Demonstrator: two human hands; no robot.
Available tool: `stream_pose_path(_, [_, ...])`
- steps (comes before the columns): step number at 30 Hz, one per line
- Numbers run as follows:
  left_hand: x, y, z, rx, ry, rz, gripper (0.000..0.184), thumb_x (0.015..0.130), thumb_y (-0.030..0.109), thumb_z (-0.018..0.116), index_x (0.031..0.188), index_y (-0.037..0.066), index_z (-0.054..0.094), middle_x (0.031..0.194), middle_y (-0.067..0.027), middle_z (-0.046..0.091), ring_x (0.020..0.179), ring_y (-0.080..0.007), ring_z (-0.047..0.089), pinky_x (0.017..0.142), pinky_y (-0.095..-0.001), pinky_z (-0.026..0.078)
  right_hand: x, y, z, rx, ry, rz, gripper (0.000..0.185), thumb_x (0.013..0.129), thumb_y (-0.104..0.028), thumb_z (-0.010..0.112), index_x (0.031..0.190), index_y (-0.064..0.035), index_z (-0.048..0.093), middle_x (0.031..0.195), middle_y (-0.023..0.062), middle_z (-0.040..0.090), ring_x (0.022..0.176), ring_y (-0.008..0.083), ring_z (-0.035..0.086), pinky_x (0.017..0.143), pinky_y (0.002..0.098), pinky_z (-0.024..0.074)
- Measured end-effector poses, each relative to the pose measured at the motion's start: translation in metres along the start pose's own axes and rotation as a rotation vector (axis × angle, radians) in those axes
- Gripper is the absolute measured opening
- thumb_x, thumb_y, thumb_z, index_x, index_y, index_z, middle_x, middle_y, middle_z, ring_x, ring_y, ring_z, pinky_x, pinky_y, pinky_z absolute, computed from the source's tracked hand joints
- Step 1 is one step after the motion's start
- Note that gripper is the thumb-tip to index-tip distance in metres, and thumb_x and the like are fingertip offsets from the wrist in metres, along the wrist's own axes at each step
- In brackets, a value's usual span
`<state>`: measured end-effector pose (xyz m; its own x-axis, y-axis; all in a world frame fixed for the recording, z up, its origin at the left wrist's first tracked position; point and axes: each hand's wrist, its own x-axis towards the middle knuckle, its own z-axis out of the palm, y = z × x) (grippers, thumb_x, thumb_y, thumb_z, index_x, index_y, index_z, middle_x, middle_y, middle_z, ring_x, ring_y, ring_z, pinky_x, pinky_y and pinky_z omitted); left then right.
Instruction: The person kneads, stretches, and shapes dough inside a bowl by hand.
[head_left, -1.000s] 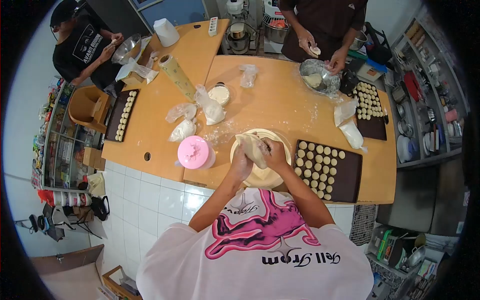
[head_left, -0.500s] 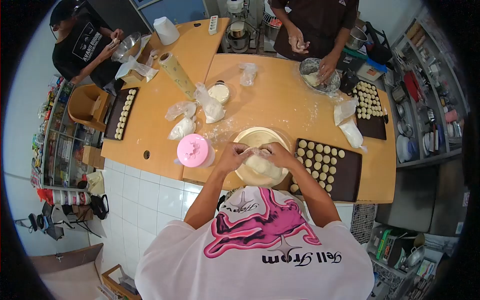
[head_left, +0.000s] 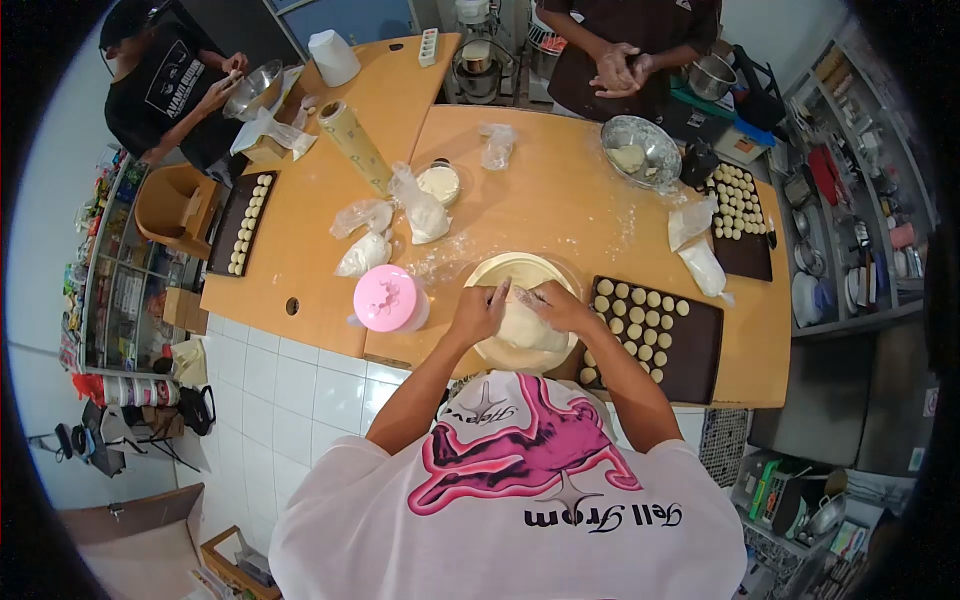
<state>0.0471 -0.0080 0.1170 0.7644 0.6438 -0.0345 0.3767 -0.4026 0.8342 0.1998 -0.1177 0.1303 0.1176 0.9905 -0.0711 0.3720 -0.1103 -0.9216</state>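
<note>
A big pale lump of dough [head_left: 527, 332] fills the near part of a cream-coloured bowl [head_left: 490, 268] directly in front of me. My left hand [head_left: 481, 313] is at the dough's left side, its fingers closed at the dough's upper edge. On the other side my right hand [head_left: 557, 306], whitened with flour at the fingertips, grips the dough's upper right edge. The fingertips of both hands point toward each other, and the undersides of the fingers are hidden. To the right of the bowl lies a dark tray [head_left: 690, 352] with rows of small dough balls [head_left: 637, 314].
A pink-lidded container [head_left: 386, 298] stands left of the bowl. Flour bags [head_left: 426, 215], a small tub [head_left: 438, 184] and a film roll [head_left: 352, 145] lie beyond. Across the table, one co-worker's hands [head_left: 618, 72] are above a metal bowl [head_left: 655, 130]; another person works far left.
My hands have shifted on the dough, the left turning with fingers pointing up. The stretched upper dough edge now looks folded in. The co-worker opposite lifted a hand from the metal bowl, bringing both hands together.
</note>
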Motion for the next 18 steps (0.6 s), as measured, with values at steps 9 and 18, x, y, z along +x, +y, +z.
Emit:
stream_pose_path(9, [0.008,-0.011,0.012,-0.305,0.022,0.172,0.057,0.094,0.041,0.042,0.065,-0.005,0.056,0.051,-0.0161,0.05,0.05,-0.0227,0.05,0.054,-0.0364,0.042,0.006,0.02,0.005,-0.01,-0.023,0.005,0.05,0.092,-0.034,0.052,0.06,0.0041,0.045,0.046,0.0018,0.032,0.046,0.0104,0.031,0.043,0.0329,0.0298])
stream_pose_path(18, [0.011,0.0,0.015,-0.002,-0.011,-0.004,0.059,0.093,0.042,0.043,0.058,-0.004,0.055,0.046,-0.0173,0.042,0.041,-0.0258,0.043,0.047,-0.0405,0.036,-0.003,-0.01,-0.004,-0.053,-0.025,0.127,0.05,0.09,-0.036,0.052,0.062,0.0055,0.049,0.048,0.0123,0.036,0.047,0.0186,0.033,0.048,0.0376,0.0324])
